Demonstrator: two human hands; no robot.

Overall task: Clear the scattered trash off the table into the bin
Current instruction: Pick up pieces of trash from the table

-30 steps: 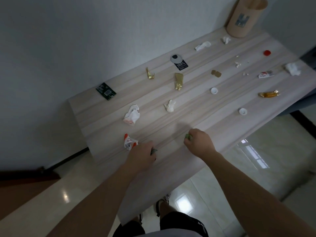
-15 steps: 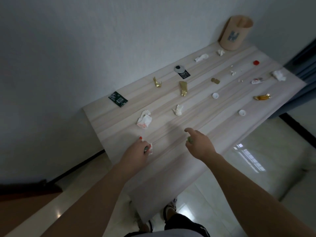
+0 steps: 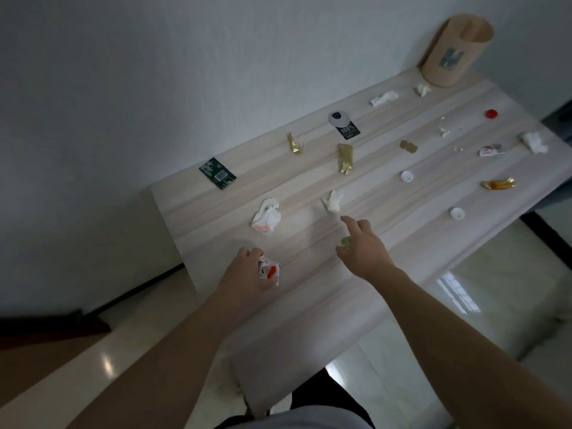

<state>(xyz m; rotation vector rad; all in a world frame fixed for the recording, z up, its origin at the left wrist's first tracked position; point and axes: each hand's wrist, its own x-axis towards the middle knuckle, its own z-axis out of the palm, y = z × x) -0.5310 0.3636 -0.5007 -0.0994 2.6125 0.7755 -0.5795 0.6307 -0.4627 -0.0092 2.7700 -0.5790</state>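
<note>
Left hand (image 3: 244, 274): I see the fingers curled tight around a crumpled red-and-white wrapper (image 3: 268, 270), lifted near the table's (image 3: 309, 305) near-left part. Right hand (image 3: 360, 249): forefinger stretched out toward a small white tissue wad (image 3: 332, 201), tip just short of it, not touching; the other fingers folded in on a small greenish scrap (image 3: 345, 243) pinched against the palm. Just beyond the left hand lies a bigger crumpled tissue (image 3: 266, 215) with pink staining at its lower edge, nothing between. Farther out along the wall side: green card (image 3: 217, 173) near the left corner, a twisted gold foil (image 3: 294, 144), a longer gold wrapper (image 3: 345, 157), a black tag (image 3: 344, 125) with a white disc at its top. Mid-table: tan scrap (image 3: 408, 146), white cap (image 3: 407, 176), a second white cap (image 3: 457, 213) near the front edge. Right side: amber wrapper (image 3: 499, 184), red-and-white packet (image 3: 489, 150), white tissue (image 3: 534, 142) by the right edge, red cap (image 3: 491, 113), a few white crumbs (image 3: 444, 131). Far end: two white tissue bits (image 3: 383, 99), one of them just in front of the bin (image 3: 453, 52). The bin, tan with a grey mark, stands upright at the far corner against the wall, well apart from both hands; scattered litter lies all along the tabletop between.
</note>
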